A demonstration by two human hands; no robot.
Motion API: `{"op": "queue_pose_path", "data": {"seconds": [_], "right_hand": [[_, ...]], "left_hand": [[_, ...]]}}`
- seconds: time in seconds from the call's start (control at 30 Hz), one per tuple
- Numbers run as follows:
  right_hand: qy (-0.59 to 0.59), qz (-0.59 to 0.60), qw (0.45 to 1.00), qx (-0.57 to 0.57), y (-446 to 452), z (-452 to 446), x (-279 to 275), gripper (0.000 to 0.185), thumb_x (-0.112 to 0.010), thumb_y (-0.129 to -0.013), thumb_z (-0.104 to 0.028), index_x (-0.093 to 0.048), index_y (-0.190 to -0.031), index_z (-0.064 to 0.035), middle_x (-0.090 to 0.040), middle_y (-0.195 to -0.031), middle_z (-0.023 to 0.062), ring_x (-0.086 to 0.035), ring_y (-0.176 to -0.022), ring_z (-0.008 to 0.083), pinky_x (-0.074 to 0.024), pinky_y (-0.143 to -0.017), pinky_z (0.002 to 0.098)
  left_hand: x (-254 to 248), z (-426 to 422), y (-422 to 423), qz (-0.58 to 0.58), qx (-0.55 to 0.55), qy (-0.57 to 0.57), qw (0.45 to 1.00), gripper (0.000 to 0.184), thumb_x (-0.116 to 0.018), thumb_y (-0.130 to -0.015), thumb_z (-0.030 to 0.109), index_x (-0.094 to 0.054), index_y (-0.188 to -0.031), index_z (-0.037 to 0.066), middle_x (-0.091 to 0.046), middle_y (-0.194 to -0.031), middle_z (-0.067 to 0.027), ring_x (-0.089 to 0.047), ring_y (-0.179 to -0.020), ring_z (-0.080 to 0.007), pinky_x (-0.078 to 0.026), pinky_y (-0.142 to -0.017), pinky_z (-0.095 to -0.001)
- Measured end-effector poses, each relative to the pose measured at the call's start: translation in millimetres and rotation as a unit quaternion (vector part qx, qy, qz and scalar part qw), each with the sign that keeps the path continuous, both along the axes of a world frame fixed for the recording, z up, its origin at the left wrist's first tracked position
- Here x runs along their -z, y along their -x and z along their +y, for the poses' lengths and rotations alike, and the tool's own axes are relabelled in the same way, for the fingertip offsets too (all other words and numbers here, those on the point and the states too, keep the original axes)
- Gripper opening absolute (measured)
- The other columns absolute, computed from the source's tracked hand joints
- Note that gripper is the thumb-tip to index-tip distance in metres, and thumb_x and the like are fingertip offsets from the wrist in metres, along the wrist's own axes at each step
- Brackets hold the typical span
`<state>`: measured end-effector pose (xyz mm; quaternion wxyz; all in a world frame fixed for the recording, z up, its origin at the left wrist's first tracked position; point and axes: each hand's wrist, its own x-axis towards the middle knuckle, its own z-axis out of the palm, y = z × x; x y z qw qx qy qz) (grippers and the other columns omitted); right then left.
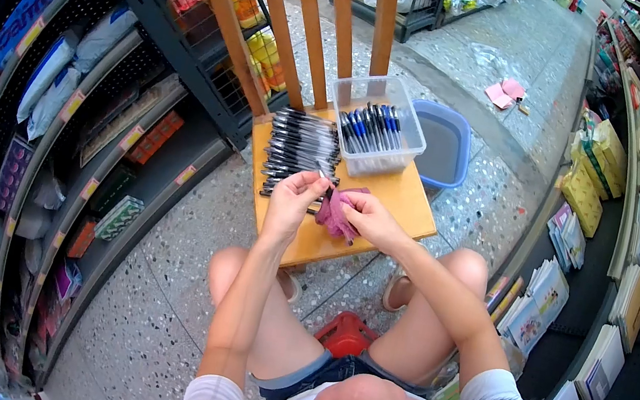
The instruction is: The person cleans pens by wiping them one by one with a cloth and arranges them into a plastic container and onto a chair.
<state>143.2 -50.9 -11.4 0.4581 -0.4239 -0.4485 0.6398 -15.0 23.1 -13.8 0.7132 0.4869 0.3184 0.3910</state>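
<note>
My left hand (296,203) pinches the tip of a pen over the front of a wooden chair seat (409,213). My right hand (371,221) grips a purple cloth (339,213), which is bunched around the pen's lower part. Left of the cloth and behind my left hand, many pens (299,143) lie in a stacked row on the seat. A clear plastic box (383,164) stands at the back right of the seat, with blue and black pens (370,127) standing slanted inside.
A blue basin (458,163) stands on the floor right of the chair. Shelves (122,59) with packaged goods curve along the left, and shelves with notebooks (543,304) line the right. A red stool (346,336) shows between the legs. Pink paper (505,93) lies on the floor.
</note>
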Motion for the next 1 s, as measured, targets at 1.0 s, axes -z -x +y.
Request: {"op": "queue_pose_path", "data": {"seconds": [1.0], "right_hand": [[0.006, 0.003, 1.0, 0.004, 4, 0, 4, 0.02, -0.044, -0.092, -0.013, -0.061, -0.09, -0.0018, -0.059, -0.069, 0.0005, -0.053, -0.059, 0.0064, -0.0428, -0.052, 0.0218]], "left_hand": [[-4, -2, -1, 0.035, -0.015, -0.017, 0.999, 0.017, -0.058, -0.087, 0.014, -0.061, -0.097, 0.001, -0.065, -0.085, -0.0054, -0.059, -0.077, -0.0109, -0.046, -0.075, -0.0244]]}}
